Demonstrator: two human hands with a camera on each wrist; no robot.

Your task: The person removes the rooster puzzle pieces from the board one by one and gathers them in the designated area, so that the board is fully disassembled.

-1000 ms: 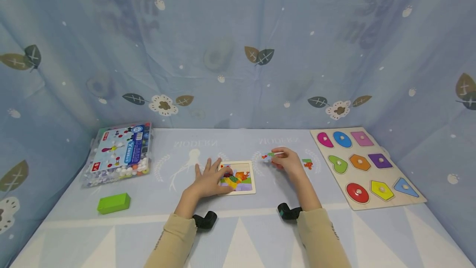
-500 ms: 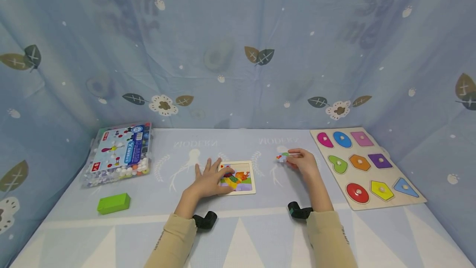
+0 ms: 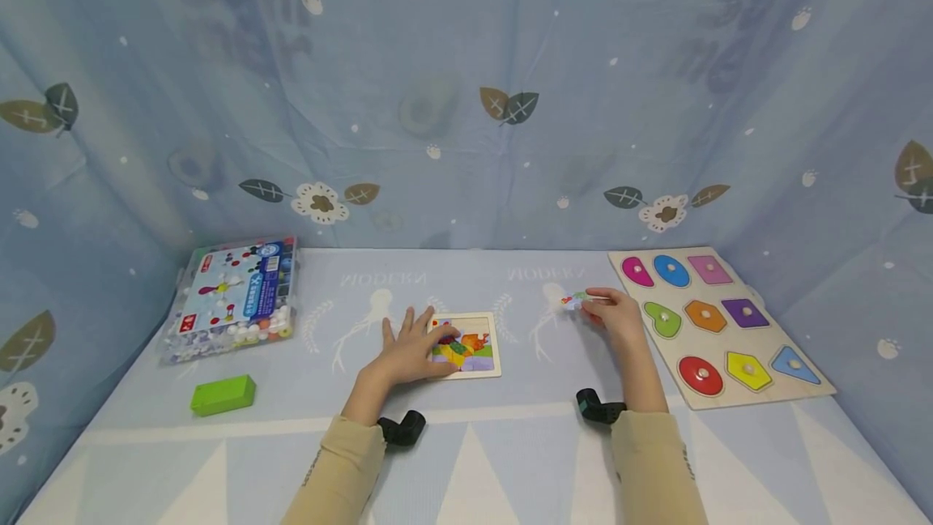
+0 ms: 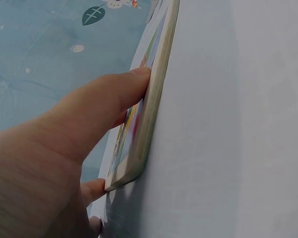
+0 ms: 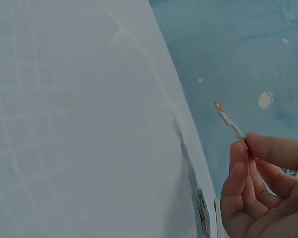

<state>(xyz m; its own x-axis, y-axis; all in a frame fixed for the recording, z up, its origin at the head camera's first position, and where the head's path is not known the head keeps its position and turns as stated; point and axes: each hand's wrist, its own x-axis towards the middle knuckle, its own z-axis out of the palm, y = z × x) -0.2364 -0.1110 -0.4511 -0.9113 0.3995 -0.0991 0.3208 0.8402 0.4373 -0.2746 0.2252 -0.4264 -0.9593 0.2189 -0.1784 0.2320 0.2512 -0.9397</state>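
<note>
A small wood-framed picture puzzle point(image 3: 479, 353) lies flat in front of me. My left hand point(image 3: 405, 353) rests on its left part with fingers spread; in the left wrist view the thumb of that hand point(image 4: 54, 129) presses on the frame point(image 4: 156, 94). Off to the right, my right hand point(image 3: 614, 321) pinches a thin, colourful puzzle piece point(image 3: 574, 301) above the table. The right wrist view shows this piece point(image 5: 231, 121) edge-on between thumb and fingertips of the hand point(image 5: 268, 193). Another thin piece point(image 5: 203, 213) lies on the table below, beside the hand.
A wooden shape board point(image 3: 685, 371) with coloured knobbed shapes lies at the right. At the left are a clear case of beads point(image 3: 240, 298) and a green block point(image 3: 223, 396). A patterned curtain point(image 3: 466, 144) hangs behind the table point(image 3: 481, 444).
My right hand has moved to the right with the pinched piece, away from the framed puzzle, and now covers the spot where a loose piece showed. My left hand has stayed put.
</note>
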